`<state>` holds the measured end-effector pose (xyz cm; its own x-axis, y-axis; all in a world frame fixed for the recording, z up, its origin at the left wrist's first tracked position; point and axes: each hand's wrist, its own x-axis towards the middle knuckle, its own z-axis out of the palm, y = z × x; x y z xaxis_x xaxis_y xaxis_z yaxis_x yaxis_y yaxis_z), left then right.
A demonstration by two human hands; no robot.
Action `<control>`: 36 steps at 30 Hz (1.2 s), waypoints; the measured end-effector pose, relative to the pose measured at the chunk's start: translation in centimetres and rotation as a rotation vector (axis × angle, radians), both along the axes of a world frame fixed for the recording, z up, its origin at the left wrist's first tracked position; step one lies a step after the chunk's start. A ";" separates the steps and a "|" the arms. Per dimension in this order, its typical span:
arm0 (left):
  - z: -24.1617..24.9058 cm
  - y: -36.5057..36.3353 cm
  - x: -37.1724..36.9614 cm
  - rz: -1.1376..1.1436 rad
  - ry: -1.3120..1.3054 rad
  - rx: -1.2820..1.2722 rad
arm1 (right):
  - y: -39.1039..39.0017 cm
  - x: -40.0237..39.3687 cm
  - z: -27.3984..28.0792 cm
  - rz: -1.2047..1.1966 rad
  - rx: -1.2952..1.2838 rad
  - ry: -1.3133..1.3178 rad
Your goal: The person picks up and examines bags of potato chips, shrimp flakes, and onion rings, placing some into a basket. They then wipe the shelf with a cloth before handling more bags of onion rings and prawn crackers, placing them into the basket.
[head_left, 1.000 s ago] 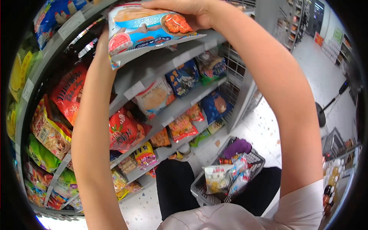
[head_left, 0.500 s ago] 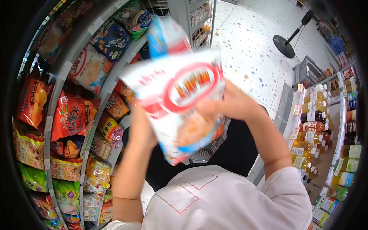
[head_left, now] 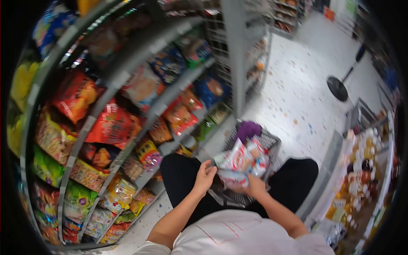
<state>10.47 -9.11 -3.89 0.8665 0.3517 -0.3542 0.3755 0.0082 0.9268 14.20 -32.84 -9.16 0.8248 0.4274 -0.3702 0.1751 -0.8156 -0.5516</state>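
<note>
Between my knees stands a grey mesh basket (head_left: 274,146) with white, red and blue snack bags (head_left: 240,159) and a purple item (head_left: 248,130) in it. My right hand (head_left: 256,187) is over the basket, touching the lower bags; its fingers are partly hidden and blurred. To the left of the bags, my left hand (head_left: 205,176) is raised at the basket's edge, its fingers apart with nothing in them.
Shelves of snack bags (head_left: 114,125) fill the left side. A low shelf of bottled drinks (head_left: 361,170) is at the right. A black round stand base (head_left: 337,88) rests on the speckled floor (head_left: 293,89), near another basket (head_left: 361,112).
The white and red bag has gone down from in front of me to the basket. My left hand has come off it. The view has shifted, showing more shelves and the basket.
</note>
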 end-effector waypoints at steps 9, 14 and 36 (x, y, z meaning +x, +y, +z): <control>36.8 17.1 19.5 0.380 -0.837 0.513 | 4.0 -0.9 -2.2 0.143 -0.077 -0.015; 41.6 37.1 28.6 0.413 -0.583 0.301 | 3.4 0.0 -4.5 0.200 -0.190 0.070; 35.9 55.1 33.1 0.655 -0.510 0.773 | 5.7 4.7 -0.5 0.238 0.029 0.189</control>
<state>43.52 45.97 31.96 0.4165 0.7616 0.4965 0.0869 -0.5770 0.8121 18.85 -27.18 -9.69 0.6182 0.6129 -0.4922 0.2515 -0.7475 -0.6148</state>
